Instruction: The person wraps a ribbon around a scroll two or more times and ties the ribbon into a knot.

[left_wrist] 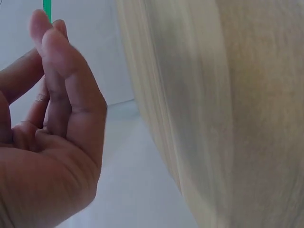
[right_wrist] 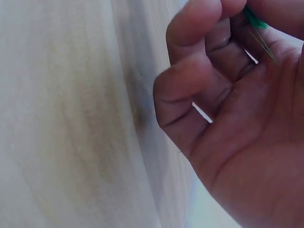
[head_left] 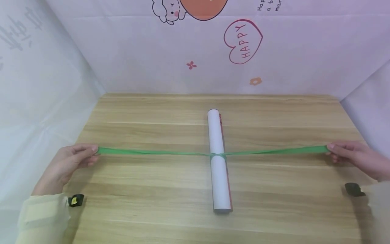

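Note:
A rolled sheet of white paper [head_left: 220, 183] with a reddish edge lies lengthwise on the table. Round its middle runs a green ribbon [head_left: 158, 152], crossed or knotted on top, its two ends drawn out straight to either side. At the left, my left hand [head_left: 73, 159] pinches one ribbon end between thumb and fingers. The other end is pinched by my right hand [head_left: 353, 154] at the far right. In the right wrist view, a frayed green ribbon tip [right_wrist: 256, 20] with loose threads pokes out between the fingers. Only a sliver of green ribbon [left_wrist: 47, 8] shows in the left wrist view.
The wooden table [head_left: 146, 203] carries the roll near its middle. White cloth with printed drawings [head_left: 152, 61] hangs behind the table and at both sides. Small dark pieces [head_left: 76, 200] sit beside each sleeve cuff.

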